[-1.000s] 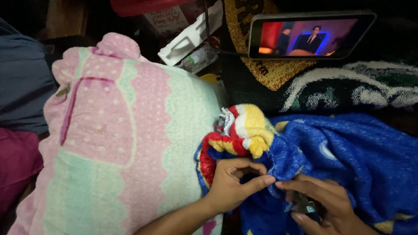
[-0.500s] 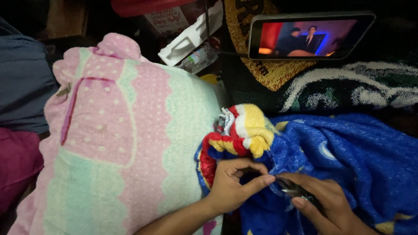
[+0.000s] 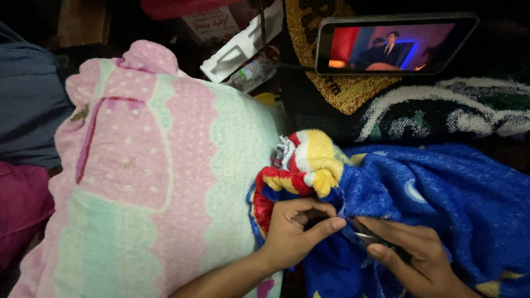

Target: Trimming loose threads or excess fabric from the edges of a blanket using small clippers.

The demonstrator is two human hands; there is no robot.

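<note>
Blue fleece blanket (image 3: 441, 204) lies bunched beside a pink pillow (image 3: 149, 182). The left hand (image 3: 295, 229) pinches a fold; the right hand (image 3: 414, 259) closes on what looks like small scissors (image 3: 364, 234), tips pointing left toward that fold.

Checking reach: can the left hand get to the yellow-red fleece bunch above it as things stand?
Probably yes. The left hand pinches blue blanket just below the yellow-red bunch; nothing lies between, though it would have to release its pinch.
</note>
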